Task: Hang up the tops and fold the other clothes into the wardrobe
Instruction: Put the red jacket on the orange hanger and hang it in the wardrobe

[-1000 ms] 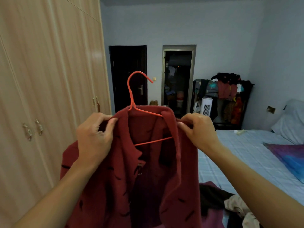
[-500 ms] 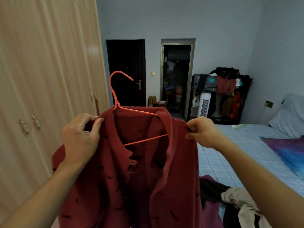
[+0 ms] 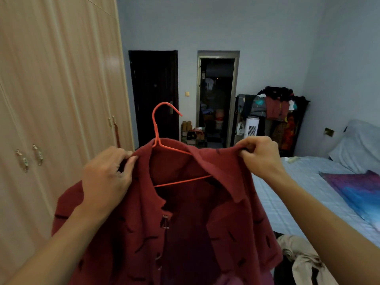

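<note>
Since the earlier frame, the dark red collared top with black flecks (image 3: 185,223) has been spread wider over the thin orange wire hanger (image 3: 156,128). One shoulder is pinched by the left hand (image 3: 107,177) and the other by the right hand (image 3: 261,157), the two held well apart. The top is held up beside the closed light wooden wardrobe (image 3: 61,99), near the pale checked bed (image 3: 287,192).

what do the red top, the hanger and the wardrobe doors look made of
Red top: thick, fuzzy matte knit or fleece, judging by its soft nap. Hanger: thin wire, seemingly with a smooth orange coating. Wardrobe doors: pale wood-grain laminate or veneer, slight sheen.
</note>
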### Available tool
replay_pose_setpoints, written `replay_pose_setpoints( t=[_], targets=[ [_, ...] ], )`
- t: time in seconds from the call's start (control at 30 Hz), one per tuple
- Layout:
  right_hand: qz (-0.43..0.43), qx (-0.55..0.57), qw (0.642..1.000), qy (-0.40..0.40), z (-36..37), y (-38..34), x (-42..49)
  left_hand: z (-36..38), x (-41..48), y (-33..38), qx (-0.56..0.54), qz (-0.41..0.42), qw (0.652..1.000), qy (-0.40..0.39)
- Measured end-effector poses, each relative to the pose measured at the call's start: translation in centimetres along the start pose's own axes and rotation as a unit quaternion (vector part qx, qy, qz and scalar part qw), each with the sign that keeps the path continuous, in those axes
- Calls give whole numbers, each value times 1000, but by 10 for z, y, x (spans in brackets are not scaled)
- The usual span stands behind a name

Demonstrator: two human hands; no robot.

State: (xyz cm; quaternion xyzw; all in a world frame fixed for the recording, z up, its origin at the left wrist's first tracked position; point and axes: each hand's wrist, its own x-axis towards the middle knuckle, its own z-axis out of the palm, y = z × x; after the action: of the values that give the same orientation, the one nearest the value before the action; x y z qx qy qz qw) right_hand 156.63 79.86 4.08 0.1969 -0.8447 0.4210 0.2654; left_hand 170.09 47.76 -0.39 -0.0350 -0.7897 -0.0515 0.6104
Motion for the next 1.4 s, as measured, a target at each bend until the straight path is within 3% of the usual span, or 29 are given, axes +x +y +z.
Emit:
replay_pose_setpoints(
  t=[0.3,0.47,0.6,0.83,1.1,1.4],
  targets=[
    [-68,117,990,-25,33,-35,-33,16,-2,28,-51,-73,996,7],
    [-184,38,981,-50,32,-40,-57,10,-1,32,-94,-110,989,36],
    [-189,63,980,-27,25,-40,-49,1,2,37,-130,-136,981,53],
    [-211,-120,967,73,19,-29,-28,-10,8,36,-144,-140,978,64],
    [-233,-20,972,-10,18,-13,-26,-17,3,31,-124,-128,983,49],
    [-253,4,966,-44,18,-27,-34,-18,8,39,-100,-39,994,12]
  ],
)
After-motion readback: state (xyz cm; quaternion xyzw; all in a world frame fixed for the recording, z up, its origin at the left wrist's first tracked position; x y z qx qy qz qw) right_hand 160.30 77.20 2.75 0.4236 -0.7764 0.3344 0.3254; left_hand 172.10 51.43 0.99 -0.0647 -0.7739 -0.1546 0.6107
